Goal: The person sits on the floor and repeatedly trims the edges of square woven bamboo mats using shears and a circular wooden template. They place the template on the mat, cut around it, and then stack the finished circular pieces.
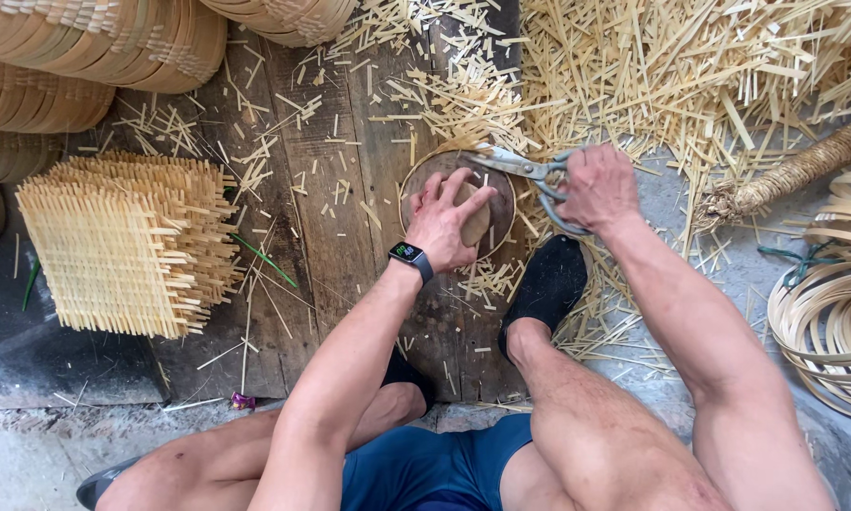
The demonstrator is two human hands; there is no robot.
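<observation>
Pressing a round woven disc (pixel 497 194) flat against the plank floor (pixel 321 189), my left hand (pixel 444 220) spreads over it while my right hand (pixel 596 186), fingers closed through the handles, works shears (pixel 518 167) along its far rim; offcuts (pixel 690 66) pile beyond.
</observation>
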